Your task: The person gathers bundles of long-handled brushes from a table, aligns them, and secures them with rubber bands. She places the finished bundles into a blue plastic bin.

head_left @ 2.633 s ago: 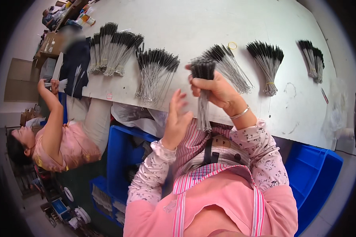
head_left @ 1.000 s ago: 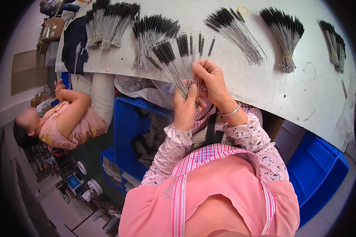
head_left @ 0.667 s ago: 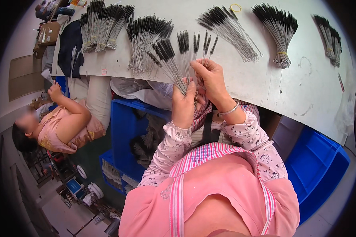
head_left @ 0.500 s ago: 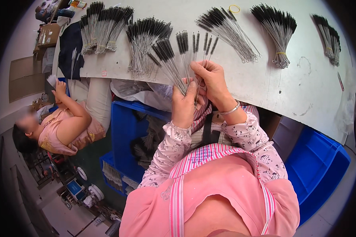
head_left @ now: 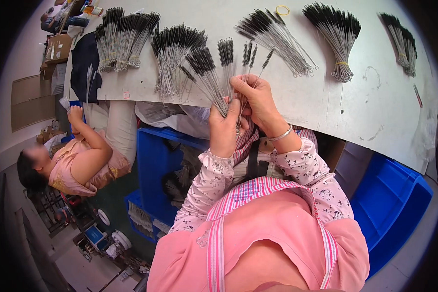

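Several thin wire-handled cleaning brushes with black bristle heads (head_left: 202,60) fan out above my hands, near the table edge. My left hand (head_left: 224,127) is closed around the lower wire ends of the larger group. Beside it, my right hand (head_left: 261,100) pinches a few brushes (head_left: 248,54) by their wires, with one leaning out to the right. My fingers hide part of the wires, and the looped ends show just below the left thumb.
Piles of similar brushes (head_left: 177,53) lie along the white table (head_left: 297,97), some banded, with a yellow rubber band (head_left: 282,10) at the back. Blue crates (head_left: 148,170) stand below on the left, another blue crate (head_left: 392,199) on the right. A co-worker (head_left: 85,155) sits at left holding brushes.
The brushes at my right hand have shifted: most now stand closer to the middle group, while one tilts apart to the right. My left hand keeps its hold.
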### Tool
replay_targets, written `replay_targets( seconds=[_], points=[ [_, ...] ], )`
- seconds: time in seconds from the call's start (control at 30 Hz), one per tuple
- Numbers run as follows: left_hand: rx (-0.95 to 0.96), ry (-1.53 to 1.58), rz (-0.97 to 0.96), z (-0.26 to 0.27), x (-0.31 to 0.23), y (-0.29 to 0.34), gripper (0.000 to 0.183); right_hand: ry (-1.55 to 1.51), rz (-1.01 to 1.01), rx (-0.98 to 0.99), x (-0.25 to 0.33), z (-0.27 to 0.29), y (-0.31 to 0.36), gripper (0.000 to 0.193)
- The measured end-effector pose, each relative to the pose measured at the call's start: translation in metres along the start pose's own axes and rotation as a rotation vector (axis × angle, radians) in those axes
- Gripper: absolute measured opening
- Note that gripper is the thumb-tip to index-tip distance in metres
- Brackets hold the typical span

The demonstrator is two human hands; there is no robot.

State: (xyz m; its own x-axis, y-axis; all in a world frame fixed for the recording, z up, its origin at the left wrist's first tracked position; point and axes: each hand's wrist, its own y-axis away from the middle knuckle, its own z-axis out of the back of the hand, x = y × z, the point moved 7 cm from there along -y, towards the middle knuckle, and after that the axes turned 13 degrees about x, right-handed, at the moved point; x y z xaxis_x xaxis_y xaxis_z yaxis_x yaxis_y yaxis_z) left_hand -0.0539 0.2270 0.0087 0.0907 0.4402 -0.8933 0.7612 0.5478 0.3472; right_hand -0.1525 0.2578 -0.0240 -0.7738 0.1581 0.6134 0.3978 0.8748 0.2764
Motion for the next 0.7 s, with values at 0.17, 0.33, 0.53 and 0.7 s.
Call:
replay_targets(
  seconds=[0.17, 0.33, 0.53, 0.7],
  points=[
    [-0.006, 0.038, 0.048, -0.002, -0.001, -0.004, 0.02, 0.079, 0.032, 0.012, 0.006, 0.003, -0.002, 0.017],
    [-0.062, -0.023, 0.002, 0.001, -0.002, -0.007, 0.018, -0.124, 0.103, 0.002, 0.008, -0.002, -0.003, 0.021],
    [-0.039, -0.045, -0.019, -0.001, -0.001, -0.013, 0.017, -0.032, 0.061, -0.026, 0.013, -0.003, -0.002, 0.022],
    [-0.065, 0.017, -0.012, -0.001, -0.002, -0.014, 0.015, 0.093, 0.125, -0.073, 0.013, 0.011, -0.005, 0.021]
  ],
)
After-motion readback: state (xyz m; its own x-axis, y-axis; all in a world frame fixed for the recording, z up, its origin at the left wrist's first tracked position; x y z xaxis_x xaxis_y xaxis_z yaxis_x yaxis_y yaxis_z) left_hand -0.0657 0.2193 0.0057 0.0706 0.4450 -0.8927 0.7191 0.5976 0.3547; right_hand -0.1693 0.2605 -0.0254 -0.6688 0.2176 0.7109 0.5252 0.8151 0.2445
